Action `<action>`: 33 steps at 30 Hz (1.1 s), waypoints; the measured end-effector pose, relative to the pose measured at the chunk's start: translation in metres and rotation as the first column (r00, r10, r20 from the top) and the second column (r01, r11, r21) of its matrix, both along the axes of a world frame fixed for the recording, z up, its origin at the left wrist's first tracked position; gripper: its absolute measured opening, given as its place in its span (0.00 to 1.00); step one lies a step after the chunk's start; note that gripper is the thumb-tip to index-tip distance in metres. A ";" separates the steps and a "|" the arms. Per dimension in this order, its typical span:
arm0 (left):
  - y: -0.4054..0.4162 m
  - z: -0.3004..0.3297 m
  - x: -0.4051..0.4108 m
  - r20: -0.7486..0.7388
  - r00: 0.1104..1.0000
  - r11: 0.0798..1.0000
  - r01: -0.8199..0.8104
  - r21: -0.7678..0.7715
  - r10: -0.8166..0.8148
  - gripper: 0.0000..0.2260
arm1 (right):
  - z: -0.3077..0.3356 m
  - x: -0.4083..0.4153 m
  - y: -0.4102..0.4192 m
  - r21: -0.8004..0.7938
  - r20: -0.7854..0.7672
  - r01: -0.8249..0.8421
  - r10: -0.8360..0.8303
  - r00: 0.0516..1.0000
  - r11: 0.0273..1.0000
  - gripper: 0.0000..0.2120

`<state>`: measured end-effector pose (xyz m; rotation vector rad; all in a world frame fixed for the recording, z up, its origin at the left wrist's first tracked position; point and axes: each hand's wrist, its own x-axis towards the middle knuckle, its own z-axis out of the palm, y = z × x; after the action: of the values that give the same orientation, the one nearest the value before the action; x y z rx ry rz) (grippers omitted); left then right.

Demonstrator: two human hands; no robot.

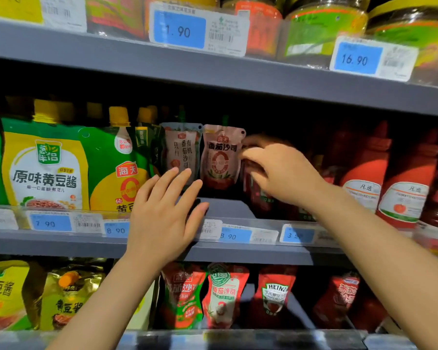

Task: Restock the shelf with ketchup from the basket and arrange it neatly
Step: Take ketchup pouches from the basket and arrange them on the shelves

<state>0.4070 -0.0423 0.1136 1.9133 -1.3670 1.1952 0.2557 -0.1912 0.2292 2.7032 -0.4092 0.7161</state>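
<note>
Two pale pink ketchup pouches [181, 150] [220, 157] stand side by side toward the back of the middle shelf [228, 208]. My left hand [162, 213] hovers in front of the left one, fingers straight and spread, holding nothing. My right hand [281, 173] reaches in just right of the pouches, its blurred fingers curled over the top of a dark red ketchup pouch [257, 195] that it grips in the shadow. The basket is out of view.
Red ketchup bottles [362, 178] fill the shelf to the right. Green and yellow soybean paste pouches [46, 168] crowd the left. Price tags [234, 234] line the shelf edge. More ketchup pouches [225, 294] stand below; jars [324, 29] sit above.
</note>
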 end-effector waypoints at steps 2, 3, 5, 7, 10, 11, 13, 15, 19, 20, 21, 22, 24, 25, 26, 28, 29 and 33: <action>-0.001 -0.001 -0.013 -0.046 0.998 0.998 0.050 -0.023 -0.051 0.18 | -0.019 -0.040 0.015 0.064 0.040 -0.086 0.084 0.996 0.994 0.12; -0.003 -0.003 -0.024 -0.073 0.993 0.995 0.091 -0.051 -0.094 0.17 | -0.029 -0.062 0.020 0.106 0.065 -0.107 0.101 0.993 0.989 0.11; -0.011 -0.008 -0.056 -0.097 0.970 0.972 0.212 -0.098 -0.221 0.13 | -0.049 -0.110 0.026 0.215 0.128 -0.097 0.071 0.989 0.972 0.10; -0.023 -0.014 -0.100 -0.110 0.913 0.918 0.380 -0.117 -0.392 0.10 | -0.067 -0.163 0.038 0.367 0.177 -0.030 -0.039 0.983 0.930 0.08; -0.044 -0.024 -0.175 -0.208 0.766 0.793 0.598 -0.117 -0.609 0.11 | -0.096 -0.243 0.052 0.546 0.207 0.082 -0.228 0.951 0.834 0.06; -0.051 -0.031 -0.203 -0.251 0.705 0.743 0.662 -0.103 -0.663 0.11 | -0.106 -0.270 0.056 0.579 0.206 0.118 -0.285 0.936 0.806 0.06; -0.062 -0.051 -0.258 -0.329 0.590 0.643 0.762 -0.075 -0.737 0.11 | -0.127 -0.323 0.067 0.649 0.187 0.192 -0.399 0.898 0.736 0.06; -0.069 -0.076 -0.309 -0.379 0.494 0.547 0.836 -0.039 -0.782 0.10 | -0.150 -0.375 0.078 0.727 0.145 0.258 -0.510 0.848 0.636 0.06; -0.069 -0.127 -0.391 -0.544 0.346 0.344 0.933 0.110 -0.765 0.12 | -0.196 -0.462 0.104 0.828 0.002 0.387 -0.692 0.722 0.407 0.07; -0.068 -0.140 -0.409 -0.575 0.320 0.287 0.946 0.151 -0.753 0.12 | -0.209 -0.480 0.109 0.845 -0.040 0.413 -0.729 0.683 0.340 0.08; -0.067 -0.153 -0.424 -0.604 0.308 0.238 0.951 0.195 -0.735 0.12 | -0.223 -0.497 0.112 0.857 -0.080 0.431 -0.754 0.651 0.281 0.09; -0.065 -0.164 -0.437 -0.624 0.308 0.197 0.950 0.242 -0.718 0.13 | -0.236 -0.512 0.114 0.865 -0.123 0.450 -0.775 0.620 0.223 0.09; -0.063 -0.180 -0.452 -0.587 0.322 0.110 0.923 0.368 -0.743 0.15 | -0.260 -0.533 0.113 0.847 -0.272 0.524 -0.774 0.572 0.089 0.09; -0.063 -0.186 -0.454 -0.544 0.331 0.080 0.898 0.433 -0.771 0.16 | -0.271 -0.540 0.109 0.817 -0.361 0.575 -0.747 0.558 0.034 0.12; -0.064 -0.189 -0.454 -0.522 0.343 0.065 0.876 0.478 -0.781 0.16 | -0.282 -0.544 0.104 0.780 -0.451 0.626 -0.707 0.545 -0.015 0.16; -0.066 -0.190 -0.449 -0.540 0.385 0.087 0.864 0.496 -0.748 0.17 | -0.302 -0.545 0.093 0.713 -0.595 0.692 -0.620 0.511 -0.113 0.24; -0.065 -0.189 -0.447 -0.568 0.403 0.107 0.869 0.482 -0.718 0.16 | -0.311 -0.543 0.090 0.687 -0.644 0.711 -0.576 0.502 -0.149 0.26; -0.061 -0.183 -0.449 -0.591 0.446 0.218 0.882 0.417 -0.672 0.15 | -0.340 -0.531 0.076 0.575 -0.809 0.794 -0.280 0.516 -0.199 0.32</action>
<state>-0.0420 -0.1030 -0.0693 1.2089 -2.3851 -0.2043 -0.2751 -0.1149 -0.1113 2.7143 -2.6430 -0.8438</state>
